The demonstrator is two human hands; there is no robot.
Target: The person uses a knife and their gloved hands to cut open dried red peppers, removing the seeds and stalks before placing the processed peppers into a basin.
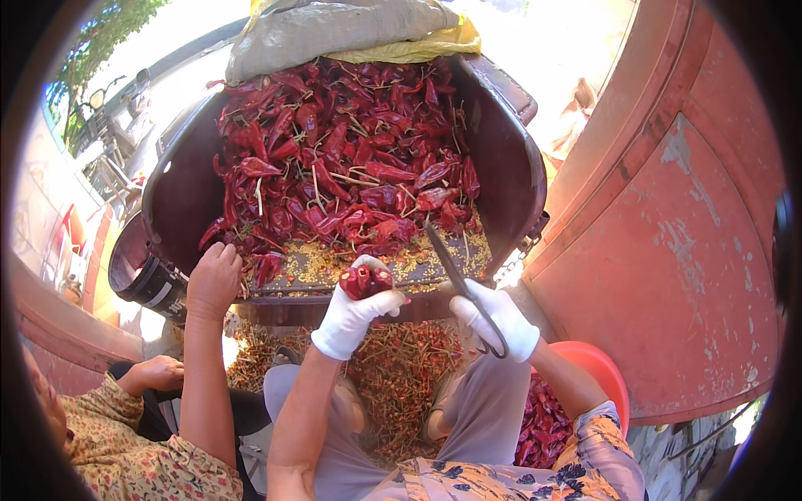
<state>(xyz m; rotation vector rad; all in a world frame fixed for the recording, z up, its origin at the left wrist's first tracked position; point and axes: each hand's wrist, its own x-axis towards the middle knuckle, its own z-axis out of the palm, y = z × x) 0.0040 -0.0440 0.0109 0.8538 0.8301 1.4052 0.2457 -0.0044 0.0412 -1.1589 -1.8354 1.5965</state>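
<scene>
My left hand (351, 319), in a white glove, is closed around a few red dried chili peppers (365, 282), their ends facing up. To its right my right hand (496, 320), also gloved in white, grips a pair of dark metal scissors (447, 257). The blades point up and away toward the pile, and a handle loop shows below the fingers. The blades look closed together. Both hands are at the near edge of a dark cart bed (510, 167) heaped with red chilies (334, 159). Yellow seeds (401, 269) are scattered over the near part of the bed.
At left, a co-worker's bare hand (215, 271) touches the pile's edge. A red basin (614, 376) of chilies stands by my right leg. Cut stems (401, 367) cover the ground between my feet. A dark bucket (154, 284) hangs left; a red metal door (668, 250) stands right.
</scene>
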